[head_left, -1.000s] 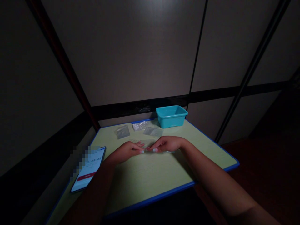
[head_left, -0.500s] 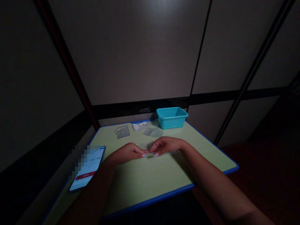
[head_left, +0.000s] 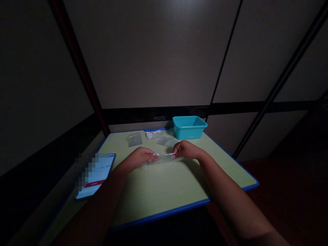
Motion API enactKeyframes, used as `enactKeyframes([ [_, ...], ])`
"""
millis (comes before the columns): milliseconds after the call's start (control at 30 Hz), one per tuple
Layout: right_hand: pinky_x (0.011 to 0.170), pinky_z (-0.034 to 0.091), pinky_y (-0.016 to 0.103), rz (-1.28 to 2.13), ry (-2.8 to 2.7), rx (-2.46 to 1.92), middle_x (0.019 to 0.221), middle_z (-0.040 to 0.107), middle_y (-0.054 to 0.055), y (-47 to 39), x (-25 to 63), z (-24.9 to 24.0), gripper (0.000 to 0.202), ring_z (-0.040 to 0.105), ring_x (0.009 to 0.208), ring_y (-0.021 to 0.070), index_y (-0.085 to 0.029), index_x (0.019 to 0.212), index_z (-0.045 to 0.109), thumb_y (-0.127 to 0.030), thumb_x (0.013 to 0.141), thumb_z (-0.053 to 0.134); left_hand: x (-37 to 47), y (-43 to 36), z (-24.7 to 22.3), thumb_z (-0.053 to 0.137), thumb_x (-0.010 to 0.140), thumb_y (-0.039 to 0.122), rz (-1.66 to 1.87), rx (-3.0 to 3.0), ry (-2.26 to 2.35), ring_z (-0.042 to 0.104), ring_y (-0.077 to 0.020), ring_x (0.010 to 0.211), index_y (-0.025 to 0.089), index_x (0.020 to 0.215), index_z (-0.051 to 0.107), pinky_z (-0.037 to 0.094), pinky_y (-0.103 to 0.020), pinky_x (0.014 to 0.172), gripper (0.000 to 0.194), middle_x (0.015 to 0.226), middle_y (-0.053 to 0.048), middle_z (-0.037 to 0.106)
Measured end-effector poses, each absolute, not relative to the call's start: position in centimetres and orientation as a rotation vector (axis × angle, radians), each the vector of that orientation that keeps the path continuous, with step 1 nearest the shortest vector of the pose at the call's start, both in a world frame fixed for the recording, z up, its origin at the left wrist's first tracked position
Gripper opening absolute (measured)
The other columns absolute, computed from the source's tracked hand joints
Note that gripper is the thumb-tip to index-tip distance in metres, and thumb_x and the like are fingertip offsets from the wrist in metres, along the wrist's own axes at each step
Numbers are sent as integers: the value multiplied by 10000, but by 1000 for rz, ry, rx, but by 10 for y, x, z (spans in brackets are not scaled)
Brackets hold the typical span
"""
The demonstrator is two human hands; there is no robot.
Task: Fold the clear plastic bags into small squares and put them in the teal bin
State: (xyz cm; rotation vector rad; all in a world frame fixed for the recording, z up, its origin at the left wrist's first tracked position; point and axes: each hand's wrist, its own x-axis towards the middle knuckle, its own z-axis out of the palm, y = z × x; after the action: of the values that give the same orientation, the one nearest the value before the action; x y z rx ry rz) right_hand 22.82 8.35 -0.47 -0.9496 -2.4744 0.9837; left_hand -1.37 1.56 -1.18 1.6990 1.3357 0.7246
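A clear plastic bag (head_left: pixel 165 158) is stretched between my two hands above the light green table (head_left: pixel 159 194). My left hand (head_left: pixel 142 158) pinches its left end, fingers closed. The right end is gripped by the closed fingers of my right hand (head_left: pixel 186 150). Behind my hands lie a flat clear bag (head_left: pixel 135 139) on the left, a crumpled clear bag (head_left: pixel 153 134) in the middle, and another flat clear piece (head_left: pixel 166 141) partly behind my right hand.
A turquoise plastic basket (head_left: pixel 189 132) stands at the back right of the table. On the left edge lies a phone (head_left: pixel 98 174) with a lit screen. Dark cabinet panels (head_left: pixel 159 54) rise behind the table, which has a blue rim.
My hands have moved apart, and the bag between them is now pulled out straight and more visible. The view has shifted slightly.
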Motion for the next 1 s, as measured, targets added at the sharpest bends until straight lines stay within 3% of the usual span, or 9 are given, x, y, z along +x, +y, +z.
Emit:
enactKeyframes([
  [167, 562, 365, 237, 970, -2555, -990, 595, 602, 15, 89, 238, -3, 318, 477, 554, 116, -106, 681, 673, -419, 661, 621, -14, 18, -18, 580, 690, 441, 756, 1634, 1316, 579, -157, 633, 146, 679, 651, 391, -233, 550, 304, 656, -36, 658],
  [433, 633, 384, 256, 1071, -2590, -977, 660, 617, 20, 90, 250, 4, 357, 504, 624, 132, -108, 674, 681, -460, 644, 629, -14, 21, -22, 516, 720, 349, 757, 1647, 1302, 603, -145, 651, 163, 705, 650, 435, -251, 630, 230, 716, -33, 679],
  [600, 594, 379, 249, 1182, -2530, -1036, 578, 589, 3, 89, 256, 6, 374, 484, 563, 117, -100, 660, 680, -470, 631, 637, -13, 23, -26, 529, 717, 342, 757, 1575, 1273, 630, -161, 700, 159, 700, 611, 457, -288, 698, 202, 758, -45, 682],
  [733, 580, 399, 247, 1262, -2469, -1101, 587, 621, 13, 90, 255, 5, 335, 507, 543, 120, -112, 700, 697, -433, 613, 652, -12, 23, -29, 569, 693, 346, 866, 1462, 1218, 635, -158, 687, 162, 683, 547, 464, -283, 666, 186, 779, -51, 671],
  [1000, 553, 394, 230, 1082, -2547, -1153, 597, 636, 21, 96, 251, -2, 238, 505, 526, 112, -110, 713, 693, -314, 628, 604, -15, 20, -21, 550, 652, 303, 824, 1620, 1372, 573, -131, 576, 172, 696, 542, 418, -237, 549, 139, 667, -8, 631],
])
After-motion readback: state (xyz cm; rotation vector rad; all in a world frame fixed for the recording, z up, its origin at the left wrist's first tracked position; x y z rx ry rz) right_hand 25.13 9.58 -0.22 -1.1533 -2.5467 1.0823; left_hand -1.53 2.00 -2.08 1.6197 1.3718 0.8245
